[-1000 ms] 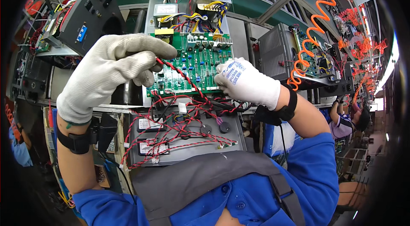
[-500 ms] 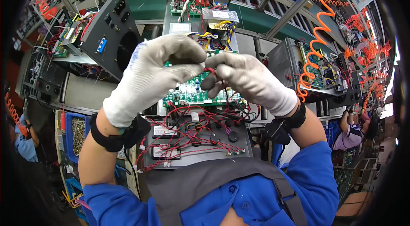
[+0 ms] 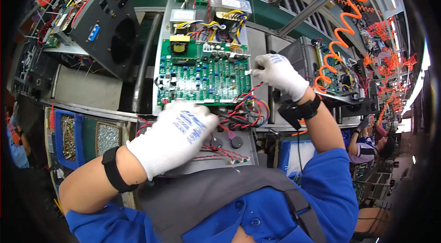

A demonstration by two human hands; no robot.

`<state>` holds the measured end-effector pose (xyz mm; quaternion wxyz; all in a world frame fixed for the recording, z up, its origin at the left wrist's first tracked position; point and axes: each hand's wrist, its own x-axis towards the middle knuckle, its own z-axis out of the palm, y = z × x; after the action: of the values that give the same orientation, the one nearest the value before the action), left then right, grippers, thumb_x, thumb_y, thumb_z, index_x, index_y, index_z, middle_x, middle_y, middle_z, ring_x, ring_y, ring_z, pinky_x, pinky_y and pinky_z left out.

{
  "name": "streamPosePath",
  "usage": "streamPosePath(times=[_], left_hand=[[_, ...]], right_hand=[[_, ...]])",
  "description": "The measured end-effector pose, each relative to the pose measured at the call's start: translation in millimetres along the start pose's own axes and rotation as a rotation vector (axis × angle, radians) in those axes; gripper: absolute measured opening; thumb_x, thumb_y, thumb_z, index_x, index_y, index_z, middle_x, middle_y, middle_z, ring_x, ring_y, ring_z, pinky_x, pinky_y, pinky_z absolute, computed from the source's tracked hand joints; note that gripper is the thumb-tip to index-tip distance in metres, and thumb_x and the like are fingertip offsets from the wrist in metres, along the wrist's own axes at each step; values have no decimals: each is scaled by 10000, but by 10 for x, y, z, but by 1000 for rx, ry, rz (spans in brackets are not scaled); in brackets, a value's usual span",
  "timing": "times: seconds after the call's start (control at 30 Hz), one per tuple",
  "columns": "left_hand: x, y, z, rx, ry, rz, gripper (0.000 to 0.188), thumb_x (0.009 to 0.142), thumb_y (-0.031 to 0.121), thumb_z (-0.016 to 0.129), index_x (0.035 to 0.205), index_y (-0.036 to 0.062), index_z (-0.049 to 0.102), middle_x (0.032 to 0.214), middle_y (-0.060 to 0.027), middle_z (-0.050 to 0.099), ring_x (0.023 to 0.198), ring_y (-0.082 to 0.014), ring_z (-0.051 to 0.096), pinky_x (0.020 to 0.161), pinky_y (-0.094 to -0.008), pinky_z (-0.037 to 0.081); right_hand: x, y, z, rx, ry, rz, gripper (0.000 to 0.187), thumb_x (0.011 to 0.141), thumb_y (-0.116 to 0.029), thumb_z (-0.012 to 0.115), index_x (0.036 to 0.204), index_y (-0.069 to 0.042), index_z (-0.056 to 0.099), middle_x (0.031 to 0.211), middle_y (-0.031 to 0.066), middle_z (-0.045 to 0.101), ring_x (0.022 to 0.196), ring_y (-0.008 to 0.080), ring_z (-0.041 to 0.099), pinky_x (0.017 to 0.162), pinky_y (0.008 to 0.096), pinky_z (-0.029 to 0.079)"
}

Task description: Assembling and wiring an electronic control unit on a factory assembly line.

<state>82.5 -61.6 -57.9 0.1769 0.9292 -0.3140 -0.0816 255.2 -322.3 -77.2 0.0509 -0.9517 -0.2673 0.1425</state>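
A large green circuit board lies on a metal chassis in front of me, packed with small components. My right hand, in a white glove, is at the board's right edge beside a small white connector. Its fingers are pinched together where a red and black twisted wire runs up to them. Back uppermost, my left hand lies over the board's front edge and the loose wiring, with its fingertips hidden beneath it. More red twisted wires spread over the grey panel nearest me.
Blue bins of brass-coloured screws and a tray of silver screws stand at left. Upright equipment casings flank the chassis. An orange coiled hose hangs at right. Another person is visible far right.
My hands have parted from their meeting point above the board. The left came down toward the front wiring; the right moved right to the board's edge. The view has shifted slightly.
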Motion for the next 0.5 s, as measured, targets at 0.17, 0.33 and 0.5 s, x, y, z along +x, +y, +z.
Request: streamPosePath(times=[0.17, 0.33, 0.5], left_hand=[[46, -219, -16, -29, -88, -251, 260, 909, 322, 679, 876, 64, 665, 827, -126, 693, 774, -291, 714, 700, -427, 550], [2, -285, -116, -159, -91, -168, 260, 883, 324, 707, 945, 72, 705, 810, -120, 704, 813, -295, 721, 720, -405, 545], [72, -220, -184, -256, -94, -241, 190, 863, 244, 689, 961, 82, 701, 839, -122, 705, 833, -315, 712, 735, -400, 548]], right_hand=[[59, -36, -74, -60, -111, 28, 229, 861, -308, 707, 900, -86, 749, 822, 150, 725, 840, 331, 722, 790, 439, 551], [129, -144, -127, -84, -146, 14, 224, 827, -295, 738, 905, -86, 756, 819, 158, 730, 864, 335, 730, 794, 443, 558], [279, -170, -98, -257, -128, -87, 205, 779, -229, 692, 861, -45, 725, 772, 159, 716, 814, 340, 730, 751, 436, 567]])
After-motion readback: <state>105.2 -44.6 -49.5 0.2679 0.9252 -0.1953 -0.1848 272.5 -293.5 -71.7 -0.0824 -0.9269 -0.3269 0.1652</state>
